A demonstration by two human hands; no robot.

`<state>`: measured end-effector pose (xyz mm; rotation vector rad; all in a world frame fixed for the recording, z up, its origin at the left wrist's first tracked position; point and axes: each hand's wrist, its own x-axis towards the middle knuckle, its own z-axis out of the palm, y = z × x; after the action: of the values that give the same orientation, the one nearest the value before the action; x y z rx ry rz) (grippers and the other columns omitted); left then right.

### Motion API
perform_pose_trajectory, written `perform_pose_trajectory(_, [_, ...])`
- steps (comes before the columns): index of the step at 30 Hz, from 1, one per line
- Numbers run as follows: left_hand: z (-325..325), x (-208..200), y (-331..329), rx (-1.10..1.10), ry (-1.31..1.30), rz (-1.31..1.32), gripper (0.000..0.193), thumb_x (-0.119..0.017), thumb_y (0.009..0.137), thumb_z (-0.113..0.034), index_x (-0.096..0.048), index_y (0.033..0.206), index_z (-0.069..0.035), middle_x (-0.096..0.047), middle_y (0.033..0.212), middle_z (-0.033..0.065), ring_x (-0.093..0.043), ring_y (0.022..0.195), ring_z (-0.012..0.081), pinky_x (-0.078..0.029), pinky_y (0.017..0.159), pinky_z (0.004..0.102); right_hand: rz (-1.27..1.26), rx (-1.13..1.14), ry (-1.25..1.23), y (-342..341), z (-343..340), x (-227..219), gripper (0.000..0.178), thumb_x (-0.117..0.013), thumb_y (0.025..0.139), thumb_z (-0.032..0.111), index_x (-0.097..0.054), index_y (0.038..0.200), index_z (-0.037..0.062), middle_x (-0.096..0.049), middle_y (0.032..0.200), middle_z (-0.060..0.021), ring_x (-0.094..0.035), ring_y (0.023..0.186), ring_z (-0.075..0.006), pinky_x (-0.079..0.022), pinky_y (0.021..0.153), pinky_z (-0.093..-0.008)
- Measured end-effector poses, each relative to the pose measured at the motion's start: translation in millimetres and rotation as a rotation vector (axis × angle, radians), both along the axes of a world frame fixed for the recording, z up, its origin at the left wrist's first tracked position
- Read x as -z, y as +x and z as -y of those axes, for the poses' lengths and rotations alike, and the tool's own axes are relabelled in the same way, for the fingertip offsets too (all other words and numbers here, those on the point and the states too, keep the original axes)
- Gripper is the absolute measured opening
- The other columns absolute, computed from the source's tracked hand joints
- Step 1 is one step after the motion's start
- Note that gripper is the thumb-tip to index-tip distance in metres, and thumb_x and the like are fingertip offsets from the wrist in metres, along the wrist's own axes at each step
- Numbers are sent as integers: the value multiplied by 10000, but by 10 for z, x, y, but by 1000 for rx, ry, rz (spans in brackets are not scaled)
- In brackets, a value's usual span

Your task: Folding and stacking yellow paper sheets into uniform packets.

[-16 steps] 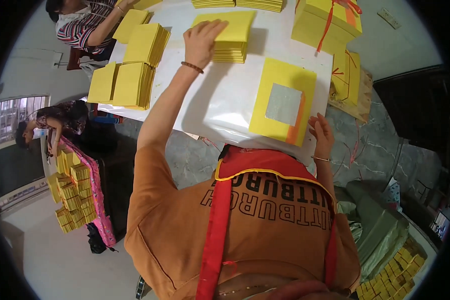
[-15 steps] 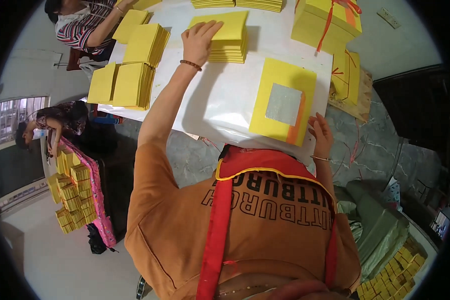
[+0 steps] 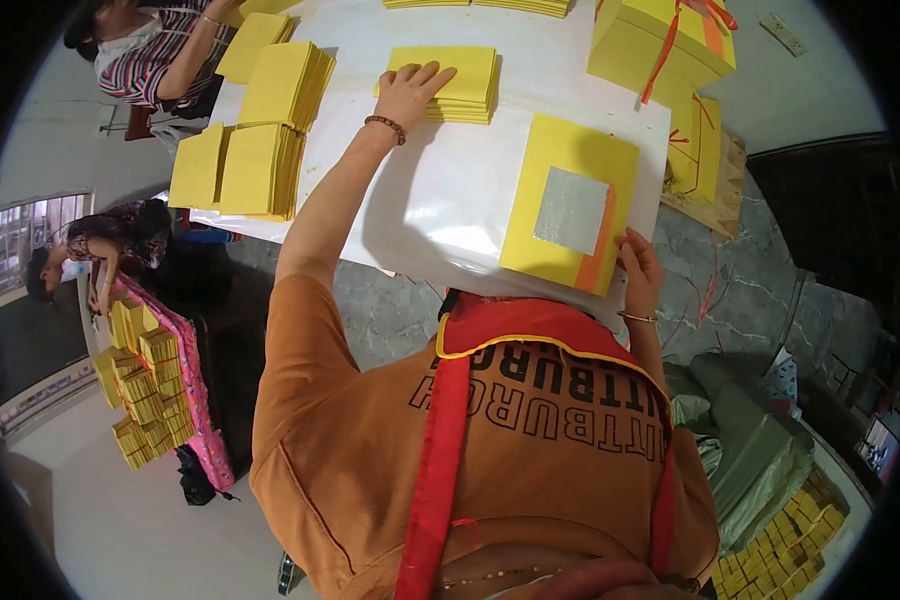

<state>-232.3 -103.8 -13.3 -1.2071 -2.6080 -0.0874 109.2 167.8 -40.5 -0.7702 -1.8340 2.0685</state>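
My left hand [image 3: 410,97] lies on a stack of yellow paper packets [image 3: 465,85] on the white-covered table [image 3: 450,185], its fingers spread over the top packet. The stack's layered edges face me. Closer to me, on the right, lies a flat yellow paper sheet [image 3: 540,150] with a silver-grey square [image 3: 572,212] and an orange strip [image 3: 590,270] on it. My right hand [image 3: 642,268] is at that sheet's right edge by the table's near corner, the bent fingers pinching the edge. Some of its fingers are hard to make out.
More yellow packet stacks [image 3: 270,90] stand at the table's left, before a person in a striped top [image 3: 165,55]. A big yellow box with red ribbon [image 3: 645,45] is at the far right. Another person [image 3: 120,235] works at a side table with yellow bundles [image 3: 150,380].
The top of the stack under my left hand has come down and lies flatter and lower. My right hand's fingers have closed in slightly on the sheet's edge.
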Motion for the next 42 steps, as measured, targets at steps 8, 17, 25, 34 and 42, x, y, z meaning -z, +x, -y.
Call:
perform_pose_trajectory(8, [-6,188,107,-71,-259,-42,697,-487,791,-109,-169,1390,-271,-231,1416,57,-302,1239,257,-274,988,445,-39,-11,26,-8,-19,25,281,-528,878,101,-535,1148,23,-599,1009,-50,-549,894,-104,-445,777,-235])
perform_pose_trajectory(17, [16,-281,28,-15,-288,123,799,-635,703,-234,-213,1378,-301,-280,1403,67,-306,1249,306,-242,1003,492,-57,15,206,21,-10,-79,272,-552,861,120,-559,1120,36,-608,993,-47,-564,836,-96,-441,722,-205])
perform_pose_trajectory(25, [-268,-318,834,205,137,435,647,-624,681,-169,-412,1291,-202,-350,1348,136,-351,1203,321,-257,971,498,-75,-2,491,-13,-93,56,252,-584,824,140,-597,1070,83,-623,988,-33,-569,887,-143,-444,753,-265])
perform_pose_trajectory(34, [-621,-314,2139,554,-61,325,645,-644,709,-440,-462,1242,-127,-416,1273,112,-403,1103,291,-322,905,393,-76,-96,413,-77,-82,185,222,-588,807,122,-606,1019,60,-621,980,-39,-559,897,-132,-432,752,-250])
perform_pose_trajectory(42, [-697,-310,2026,591,264,683,204,-532,851,-228,-612,874,-42,-618,763,107,-576,723,277,-462,658,354,-74,-118,253,-54,-85,215,248,-588,803,101,-591,1049,62,-616,1005,-6,-537,879,-84,-403,726,-215])
